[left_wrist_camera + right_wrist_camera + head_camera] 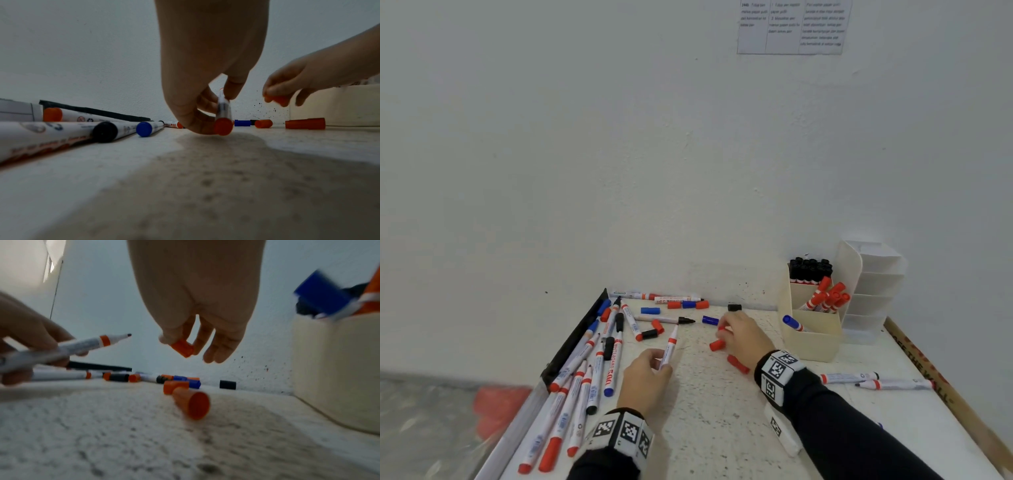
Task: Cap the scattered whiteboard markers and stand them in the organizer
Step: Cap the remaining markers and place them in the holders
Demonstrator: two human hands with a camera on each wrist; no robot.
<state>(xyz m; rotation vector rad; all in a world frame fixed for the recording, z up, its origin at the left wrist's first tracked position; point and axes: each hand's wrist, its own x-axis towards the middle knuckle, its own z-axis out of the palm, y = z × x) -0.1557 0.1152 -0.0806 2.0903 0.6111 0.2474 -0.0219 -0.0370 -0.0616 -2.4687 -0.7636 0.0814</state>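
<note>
My left hand [654,368] grips an uncapped red whiteboard marker [669,347] near its back end, tip pointing away and up; the left wrist view shows its red end [223,126] just above the table, and the right wrist view its bare tip [115,339]. My right hand [726,330] pinches a loose red cap [183,348] between thumb and fingers, a little above the table and to the right of the marker tip. The cream organizer [813,337] stands at the right, holding black-capped [810,269], red-capped [830,296] and one blue-capped marker [792,322].
Several markers lie along the left edge [585,370] and by the wall [661,297]. Loose red caps [738,364], blue caps [710,320] and a black cap [734,307] dot the white table [722,428]. Two markers [876,380] lie at right. A white tiered rack [873,291] stands behind the organizer.
</note>
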